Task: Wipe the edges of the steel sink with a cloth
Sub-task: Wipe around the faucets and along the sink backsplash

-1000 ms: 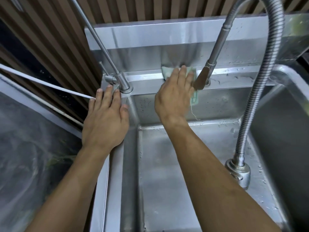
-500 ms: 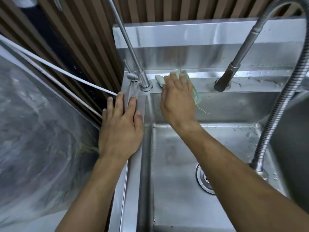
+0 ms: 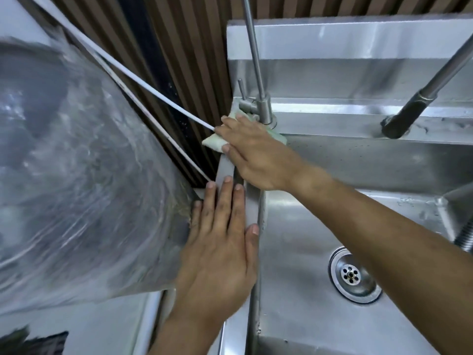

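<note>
The steel sink (image 3: 332, 119) fills the right half of the view, its left rim running down the middle. My right hand (image 3: 258, 155) presses a pale green cloth (image 3: 213, 143) flat on the back-left corner of the rim, just in front of the small tap's base. Most of the cloth is hidden under the hand; its corners stick out at left and right. My left hand (image 3: 220, 249) lies flat, fingers spread, on the left rim nearer to me, holding nothing.
A thin steel tap (image 3: 258, 80) rises at the back-left corner. A dark spray head (image 3: 404, 116) hangs over the back ledge at right. The drain (image 3: 352, 274) sits in the basin floor. A clear plastic sheet (image 3: 76, 162) and white cords (image 3: 153, 93) lie left of the sink.
My right hand has slid the cloth leftward along the back ledge, from the middle to the back-left corner. My left hand has shifted back along the left rim toward me.
</note>
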`<state>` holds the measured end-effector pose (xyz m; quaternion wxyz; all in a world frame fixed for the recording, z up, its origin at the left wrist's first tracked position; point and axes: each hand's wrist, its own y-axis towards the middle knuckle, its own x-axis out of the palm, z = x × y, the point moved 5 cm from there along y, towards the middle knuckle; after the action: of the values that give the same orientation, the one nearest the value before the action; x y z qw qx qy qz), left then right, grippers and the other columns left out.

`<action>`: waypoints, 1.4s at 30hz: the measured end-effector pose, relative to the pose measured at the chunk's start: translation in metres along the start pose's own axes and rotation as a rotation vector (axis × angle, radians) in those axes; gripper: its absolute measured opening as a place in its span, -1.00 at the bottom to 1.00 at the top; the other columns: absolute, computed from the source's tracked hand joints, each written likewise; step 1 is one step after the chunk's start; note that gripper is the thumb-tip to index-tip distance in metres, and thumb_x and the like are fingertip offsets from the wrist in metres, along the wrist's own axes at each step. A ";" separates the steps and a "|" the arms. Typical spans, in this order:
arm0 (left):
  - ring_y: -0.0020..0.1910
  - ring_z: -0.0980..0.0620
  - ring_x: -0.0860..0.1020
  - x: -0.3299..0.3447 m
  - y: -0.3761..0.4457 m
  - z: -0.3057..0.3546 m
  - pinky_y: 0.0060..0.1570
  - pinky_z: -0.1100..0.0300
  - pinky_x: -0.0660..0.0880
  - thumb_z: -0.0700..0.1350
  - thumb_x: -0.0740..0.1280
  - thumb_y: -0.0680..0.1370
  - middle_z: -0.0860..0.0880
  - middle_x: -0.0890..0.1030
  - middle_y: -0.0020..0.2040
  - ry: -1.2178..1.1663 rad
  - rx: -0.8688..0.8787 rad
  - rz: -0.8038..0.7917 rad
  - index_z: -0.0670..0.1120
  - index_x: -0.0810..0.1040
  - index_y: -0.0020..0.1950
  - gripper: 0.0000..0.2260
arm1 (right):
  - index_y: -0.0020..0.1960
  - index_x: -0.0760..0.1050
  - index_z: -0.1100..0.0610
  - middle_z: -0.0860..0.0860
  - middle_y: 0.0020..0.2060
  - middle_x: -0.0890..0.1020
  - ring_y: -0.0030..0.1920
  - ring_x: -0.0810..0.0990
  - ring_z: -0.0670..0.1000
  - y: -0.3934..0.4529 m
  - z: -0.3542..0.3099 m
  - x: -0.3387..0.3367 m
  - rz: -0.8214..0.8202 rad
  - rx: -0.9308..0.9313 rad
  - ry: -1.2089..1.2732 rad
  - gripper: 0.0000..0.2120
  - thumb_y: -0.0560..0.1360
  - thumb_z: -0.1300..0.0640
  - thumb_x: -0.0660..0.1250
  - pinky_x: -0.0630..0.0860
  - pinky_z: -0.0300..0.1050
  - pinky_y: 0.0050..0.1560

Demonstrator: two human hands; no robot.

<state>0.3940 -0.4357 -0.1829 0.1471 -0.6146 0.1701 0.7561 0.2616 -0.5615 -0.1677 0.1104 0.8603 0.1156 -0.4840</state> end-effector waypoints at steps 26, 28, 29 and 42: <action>0.59 -0.25 0.28 -0.003 0.035 0.040 0.57 -0.12 0.03 0.08 0.00 0.66 -0.19 0.29 0.62 0.010 0.087 -0.004 -0.21 0.30 0.61 -0.41 | 0.37 0.57 -0.05 -0.14 0.00 0.68 -0.05 0.55 -0.12 -0.165 0.040 -0.059 0.857 0.456 0.727 -0.70 0.73 0.07 0.17 0.53 -0.01 0.04; 0.65 -0.16 0.16 0.003 0.056 0.064 0.61 -0.05 -0.01 0.11 -0.05 0.67 -0.10 0.18 0.67 -0.054 0.160 -0.016 -0.15 0.23 0.65 -0.40 | 0.40 0.57 0.01 -0.11 0.11 0.68 0.11 0.60 -0.16 -0.198 0.012 -0.077 0.870 0.388 0.646 -0.68 0.71 0.09 0.19 0.50 -0.11 0.19; 0.66 -0.14 0.11 0.005 0.068 0.075 0.62 -0.02 -0.04 0.11 -0.04 0.67 -0.09 0.15 0.68 -0.078 0.196 -0.005 -0.14 0.21 0.66 -0.40 | 0.38 0.57 0.07 -0.09 0.19 0.68 0.22 0.62 -0.13 -0.220 -0.003 -0.091 0.922 0.336 0.567 -0.68 0.69 0.14 0.19 0.49 -0.16 0.27; 0.65 -0.04 -0.26 0.042 0.203 0.128 0.60 0.01 -0.25 0.17 -0.16 0.70 -0.07 -0.19 0.69 0.031 0.213 0.120 0.03 -0.13 0.70 -0.42 | 0.44 0.45 0.28 0.17 0.41 0.53 0.49 0.41 0.15 -0.181 0.173 -0.186 1.282 0.269 -0.102 -0.68 0.71 0.26 0.21 0.20 0.13 0.61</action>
<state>0.1858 -0.5614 -0.1847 0.1631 -0.5959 0.2882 0.7316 -0.0273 -0.4586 -0.1094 0.2738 0.7412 -0.4867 -0.3727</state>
